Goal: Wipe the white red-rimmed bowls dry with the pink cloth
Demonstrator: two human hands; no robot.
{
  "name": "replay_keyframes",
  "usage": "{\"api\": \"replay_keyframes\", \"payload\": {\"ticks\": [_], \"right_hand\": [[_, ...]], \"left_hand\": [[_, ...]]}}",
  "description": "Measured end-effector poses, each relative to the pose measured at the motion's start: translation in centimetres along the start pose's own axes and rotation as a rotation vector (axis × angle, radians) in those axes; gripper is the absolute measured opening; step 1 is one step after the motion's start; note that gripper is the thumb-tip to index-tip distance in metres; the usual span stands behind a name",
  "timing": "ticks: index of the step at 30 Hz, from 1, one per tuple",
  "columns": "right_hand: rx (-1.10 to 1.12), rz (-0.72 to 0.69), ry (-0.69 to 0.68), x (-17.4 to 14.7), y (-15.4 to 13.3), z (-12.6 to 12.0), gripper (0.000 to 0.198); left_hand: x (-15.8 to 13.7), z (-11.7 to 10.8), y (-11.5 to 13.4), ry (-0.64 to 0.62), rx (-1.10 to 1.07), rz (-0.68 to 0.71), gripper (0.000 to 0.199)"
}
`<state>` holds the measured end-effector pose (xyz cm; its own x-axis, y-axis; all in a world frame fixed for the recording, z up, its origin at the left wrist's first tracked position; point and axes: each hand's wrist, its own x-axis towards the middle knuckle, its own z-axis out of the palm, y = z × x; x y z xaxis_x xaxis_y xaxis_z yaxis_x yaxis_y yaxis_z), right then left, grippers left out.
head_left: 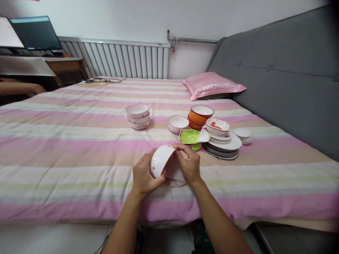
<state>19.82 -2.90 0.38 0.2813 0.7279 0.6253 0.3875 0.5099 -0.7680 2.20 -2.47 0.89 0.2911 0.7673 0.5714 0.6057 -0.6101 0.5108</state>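
Observation:
A white bowl (161, 159) with a red rim and small red marks is tipped on its side above the bed. My left hand (144, 174) grips it from the left, thumb at the rim. At the bowl's upper right rim, my right hand (189, 163) has its fingers closed, pinching a pale pinkish cloth (176, 174) against the edge. The cloth hangs down between both hands and its lower end reaches the bedspread. Part of the bowl's inside is hidden from me.
Beyond my hands stand three stacked white bowls (138, 116), a single white bowl (178, 123), orange bowls (201, 114), green leaf-shaped dishes (192, 137), stacked plates (230, 143) and small white dishes (242, 134). A pink pillow (213, 85) lies farther back. At far left is another person's leg (19, 88).

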Motion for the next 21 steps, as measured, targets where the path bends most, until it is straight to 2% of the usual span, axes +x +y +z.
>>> {"api": "replay_keyframes", "payload": {"ticks": [21], "right_hand": [[0.029,0.149,-0.011,0.20,0.66,-0.06,0.016]], "left_hand": [[0.05,0.12,-0.08,0.010,-0.018,0.010,0.066]]}}
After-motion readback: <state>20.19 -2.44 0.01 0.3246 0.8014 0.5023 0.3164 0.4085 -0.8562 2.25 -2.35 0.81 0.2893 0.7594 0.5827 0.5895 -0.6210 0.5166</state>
